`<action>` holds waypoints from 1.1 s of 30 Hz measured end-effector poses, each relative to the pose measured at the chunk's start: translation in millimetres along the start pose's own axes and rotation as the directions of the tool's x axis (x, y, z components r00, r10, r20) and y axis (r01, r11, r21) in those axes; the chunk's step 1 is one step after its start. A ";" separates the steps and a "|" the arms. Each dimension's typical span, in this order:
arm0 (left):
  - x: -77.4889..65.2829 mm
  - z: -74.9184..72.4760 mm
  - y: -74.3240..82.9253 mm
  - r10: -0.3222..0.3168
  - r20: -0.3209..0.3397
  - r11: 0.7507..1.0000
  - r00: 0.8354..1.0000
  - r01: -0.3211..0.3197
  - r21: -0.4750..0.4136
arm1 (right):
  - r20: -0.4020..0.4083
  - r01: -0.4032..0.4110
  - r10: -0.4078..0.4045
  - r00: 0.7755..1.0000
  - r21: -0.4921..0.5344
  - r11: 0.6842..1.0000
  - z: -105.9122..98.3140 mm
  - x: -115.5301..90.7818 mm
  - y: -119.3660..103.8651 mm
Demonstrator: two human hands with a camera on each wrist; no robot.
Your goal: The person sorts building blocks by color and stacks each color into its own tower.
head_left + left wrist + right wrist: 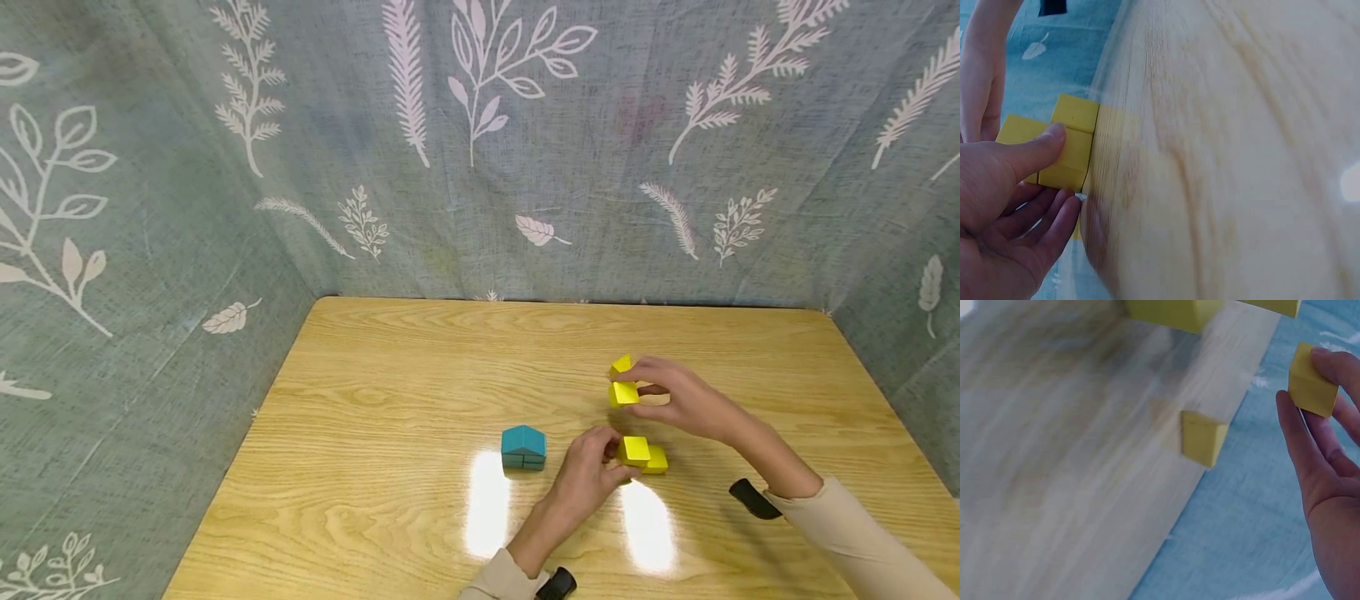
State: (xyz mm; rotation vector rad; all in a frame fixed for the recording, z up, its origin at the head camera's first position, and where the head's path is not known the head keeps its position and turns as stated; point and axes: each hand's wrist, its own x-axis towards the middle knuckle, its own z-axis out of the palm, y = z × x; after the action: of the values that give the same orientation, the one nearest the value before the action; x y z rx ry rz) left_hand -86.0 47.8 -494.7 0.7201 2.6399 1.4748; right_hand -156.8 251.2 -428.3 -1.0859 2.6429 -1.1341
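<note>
My right hand [678, 398] pinches a yellow block [1312, 381] between thumb and fingers, raised above the table. Just beyond it, a small yellow block with slanted sides [1200, 439] stands on the tabletop. Lower in the head view, my left hand [588, 471] holds a small group of yellow blocks. In the left wrist view its thumb presses the near bottom block [1065, 159], and the fingers curl along the opposite side. Another bottom block [1076, 112] stands against that one, and an upper block [1016, 129] sits on top, partly behind the thumb.
A teal block house [523, 447] with a peaked top stands left of my left hand. The wooden table [375, 400] reaches back to a leaf-patterned cloth [450, 225] that also hangs at both sides. Black bands [754, 498] are at both wrists.
</note>
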 end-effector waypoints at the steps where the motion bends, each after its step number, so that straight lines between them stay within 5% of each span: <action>1: 0.1 0.0 0.1 -0.003 0.002 1.000 1.000 0.003 -0.001 | -0.017 0.002 -0.002 1.000 -0.002 1.000 0.1 -4.3 0.7; 17: 0.5 0.2 0.6 -0.030 0.016 1.000 0.999 0.030 -0.007 | -0.144 0.017 -0.030 0.989 -0.087 0.996 9.8 -63.6 8.8; 33: 0.0 0.6 -0.4 0.005 0.002 1.000 1.000 -0.005 0.000 | -0.111 0.046 -0.044 0.993 0.016 0.999 27.9 -73.4 3.2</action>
State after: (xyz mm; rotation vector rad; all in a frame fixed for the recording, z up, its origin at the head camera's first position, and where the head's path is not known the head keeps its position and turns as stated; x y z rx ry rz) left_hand -86.0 48.1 -495.4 0.7275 2.6386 1.4752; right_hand -94.8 282.1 -465.4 -1.1161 2.6973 -1.2604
